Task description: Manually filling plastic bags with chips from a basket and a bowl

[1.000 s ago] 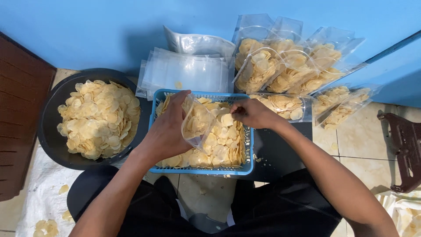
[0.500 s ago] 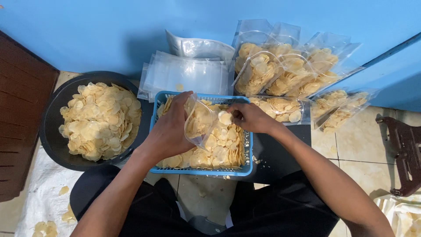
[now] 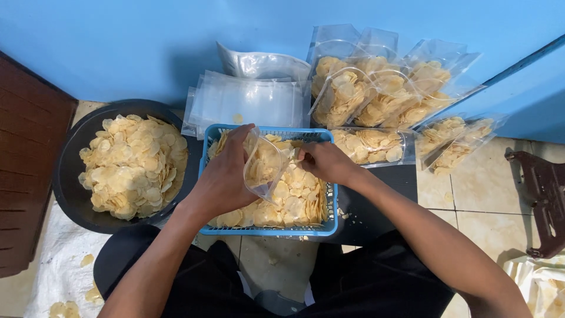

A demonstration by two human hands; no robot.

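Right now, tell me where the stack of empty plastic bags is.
In the head view, the stack of empty plastic bags lies on the floor against the blue wall, just behind the blue basket, between the black bowl and the filled bags.

a blue wall (image 3: 147,41) is seen across the back. the floor (image 3: 488,200) is laid with pale tiles. dark brown wooden furniture (image 3: 23,171) is set at the left, a brown plastic piece (image 3: 544,200) at the right.
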